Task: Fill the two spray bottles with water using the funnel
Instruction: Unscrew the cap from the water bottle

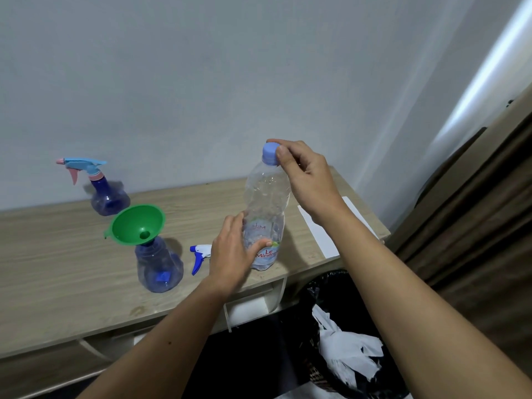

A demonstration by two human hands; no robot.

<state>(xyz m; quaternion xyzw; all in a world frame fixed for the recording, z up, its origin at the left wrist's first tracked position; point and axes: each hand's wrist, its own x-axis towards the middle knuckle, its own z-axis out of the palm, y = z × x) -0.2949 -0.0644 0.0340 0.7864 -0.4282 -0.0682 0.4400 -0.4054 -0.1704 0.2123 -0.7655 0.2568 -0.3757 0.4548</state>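
A clear plastic water bottle with a red-lettered label [266, 214] is standing upright near the front edge of a light wood-grain table [57, 269], towards its right end. The left hand [233, 251] is wrapping around the bottle's lower part, thumb lying across the label. The right hand [305, 171] is pinching the pale blue screw cap [270, 152] at the bottle's top between thumb and fingers.

Left of the bottle, a blue translucent spray bottle without its head [159, 264] is standing upright, with a green plastic funnel [138, 224] sitting tilted in its neck. A white and blue trigger spray head [200, 256] is lying on the table between this bottle and the left hand. Farther back and to the left, a second blue spray bottle with a light blue and pink trigger head [108, 194] is standing near the wall.

A white sheet of paper [325, 228] is lying at the table's right end. Below, on the near right, a dark bin [325, 286] is holding crumpled white paper.
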